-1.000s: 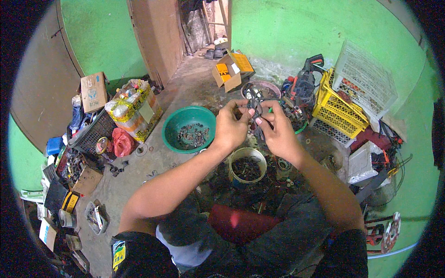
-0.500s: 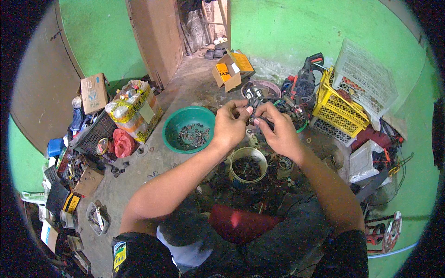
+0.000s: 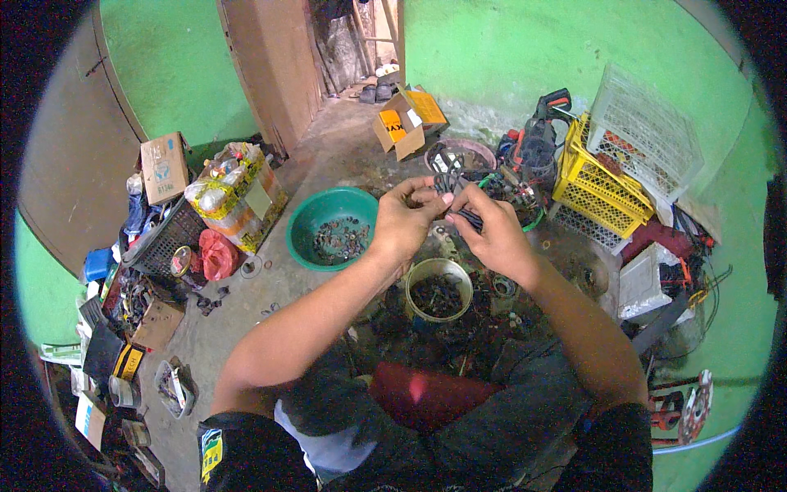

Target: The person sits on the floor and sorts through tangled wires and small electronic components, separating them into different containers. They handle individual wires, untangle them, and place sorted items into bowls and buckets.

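Observation:
Both my hands are raised at the middle of the view, close together, over the floor beyond a pail. A looped dark cable (image 3: 448,180) is pinched in the fingers of my left hand (image 3: 407,223), its loops standing up above the fingertips. My right hand (image 3: 498,231) grips a black ribbed piece (image 3: 469,218), which looks like the cable's sleeve; the join between them is hidden by fingers. Below the hands stands a pale round pail (image 3: 412,302) with small dark parts inside. Left of my left hand is a green basin (image 3: 297,239) holding many small metal bits.
An open cardboard box (image 3: 410,141) lies near the doorway. To the right are a pressure-washer-like machine (image 3: 537,148) and stacked yellow crates (image 3: 602,193). A taped bundle (image 3: 246,197), a red plastic bag (image 3: 219,252) and a dark crate (image 3: 164,238) crowd the left.
The cable's loops now spread wider above my left fingertips, and the black ribbed piece shows more in my right hand. Both hands stay in nearly the same place.

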`<state>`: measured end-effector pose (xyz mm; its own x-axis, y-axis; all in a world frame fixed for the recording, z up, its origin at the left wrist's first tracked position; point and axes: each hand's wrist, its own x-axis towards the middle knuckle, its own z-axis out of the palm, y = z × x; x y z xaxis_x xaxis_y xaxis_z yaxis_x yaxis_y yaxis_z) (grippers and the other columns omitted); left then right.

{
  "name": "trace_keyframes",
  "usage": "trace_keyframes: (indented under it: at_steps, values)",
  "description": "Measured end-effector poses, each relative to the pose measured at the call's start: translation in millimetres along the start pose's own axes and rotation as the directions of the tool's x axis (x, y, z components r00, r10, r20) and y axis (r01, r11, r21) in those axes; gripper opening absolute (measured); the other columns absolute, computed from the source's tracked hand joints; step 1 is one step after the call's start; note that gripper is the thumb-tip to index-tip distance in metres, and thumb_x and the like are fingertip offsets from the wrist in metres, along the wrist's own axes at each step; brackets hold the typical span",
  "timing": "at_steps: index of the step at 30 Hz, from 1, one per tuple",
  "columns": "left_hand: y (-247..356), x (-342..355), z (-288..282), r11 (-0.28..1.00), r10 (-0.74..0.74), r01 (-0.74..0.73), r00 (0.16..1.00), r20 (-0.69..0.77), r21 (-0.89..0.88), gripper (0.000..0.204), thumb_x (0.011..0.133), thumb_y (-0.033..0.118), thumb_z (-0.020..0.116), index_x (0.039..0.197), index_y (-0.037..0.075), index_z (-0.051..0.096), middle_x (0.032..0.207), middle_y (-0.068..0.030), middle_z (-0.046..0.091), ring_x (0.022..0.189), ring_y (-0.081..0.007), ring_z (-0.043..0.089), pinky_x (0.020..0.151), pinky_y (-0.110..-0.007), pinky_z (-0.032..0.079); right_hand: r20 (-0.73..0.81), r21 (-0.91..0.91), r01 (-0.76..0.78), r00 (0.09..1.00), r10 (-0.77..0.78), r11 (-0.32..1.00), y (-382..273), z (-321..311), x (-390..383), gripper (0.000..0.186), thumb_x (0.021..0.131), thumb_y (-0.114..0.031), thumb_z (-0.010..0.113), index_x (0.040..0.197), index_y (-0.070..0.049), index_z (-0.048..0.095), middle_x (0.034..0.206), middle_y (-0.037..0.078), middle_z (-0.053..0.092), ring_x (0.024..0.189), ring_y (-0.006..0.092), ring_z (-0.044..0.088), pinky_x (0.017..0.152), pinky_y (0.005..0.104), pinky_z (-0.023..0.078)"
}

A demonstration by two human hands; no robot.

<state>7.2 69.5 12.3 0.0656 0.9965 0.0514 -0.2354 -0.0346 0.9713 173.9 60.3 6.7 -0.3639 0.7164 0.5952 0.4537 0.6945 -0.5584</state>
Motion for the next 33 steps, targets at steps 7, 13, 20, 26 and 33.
trace_keyframes:
  at_steps: [7,13,20,26,33]
  values:
    - [-2,4,-2,0.999,0.049,-0.048,0.998,-0.051,0.009,0.039,0.088,0.004,0.072,0.122,-0.005,0.055,0.097,-0.0100,0.066,0.082,-0.0140,0.064,0.069,-0.027,0.055,-0.018,0.001,-0.010,1.000,0.010,1.000,-8,2,3,0.020,0.091,-0.010,0.066,0.105,-0.003,0.054,0.093,0.018,0.067,0.089,0.0407,0.067,0.075,0.0454,0.052]
    - [-2,3,0,0.990,-0.038,0.030,0.998,-0.050,-0.140,0.042,0.090,0.005,0.070,0.126,-0.005,0.051,0.093,-0.0082,0.065,0.078,-0.0137,0.063,0.068,-0.027,0.054,-0.031,-0.021,-0.016,0.999,0.015,1.000,-4,7,1,0.024,0.092,-0.010,0.065,0.111,-0.003,0.052,0.094,0.019,0.067,0.091,0.0416,0.067,0.076,0.0466,0.052]
    - [-6,13,-12,0.994,-0.071,0.078,0.994,0.088,-0.077,0.043,0.092,0.008,0.068,0.128,-0.004,0.046,0.089,-0.0090,0.066,0.077,-0.0137,0.062,0.065,-0.027,0.052,-0.009,-0.059,0.000,1.000,-0.001,0.998,-5,4,-1,0.022,0.092,-0.009,0.064,0.110,-0.003,0.053,0.096,0.018,0.068,0.092,0.0422,0.066,0.074,0.0471,0.052]
    - [-4,12,-11,0.996,-0.082,0.085,0.992,0.093,-0.033,0.047,0.093,0.009,0.068,0.131,-0.002,0.042,0.098,-0.0118,0.065,0.081,-0.0152,0.063,0.065,-0.028,0.051,-0.025,-0.074,-0.001,1.000,-0.001,0.997,-8,3,-2,0.018,0.092,-0.009,0.063,0.108,-0.004,0.055,0.100,0.019,0.069,0.092,0.0418,0.067,0.074,0.0471,0.053]
    - [1,13,-16,0.933,-0.176,0.225,0.966,0.188,-0.282,0.041,0.094,0.010,0.067,0.127,0.001,0.046,0.093,-0.0054,0.060,0.071,-0.0126,0.055,0.060,-0.027,0.049,-0.024,-0.087,0.011,1.000,-0.013,0.996,-12,-2,1,0.017,0.092,-0.010,0.064,0.106,-0.005,0.056,0.095,0.018,0.068,0.091,0.0419,0.067,0.074,0.0458,0.053]
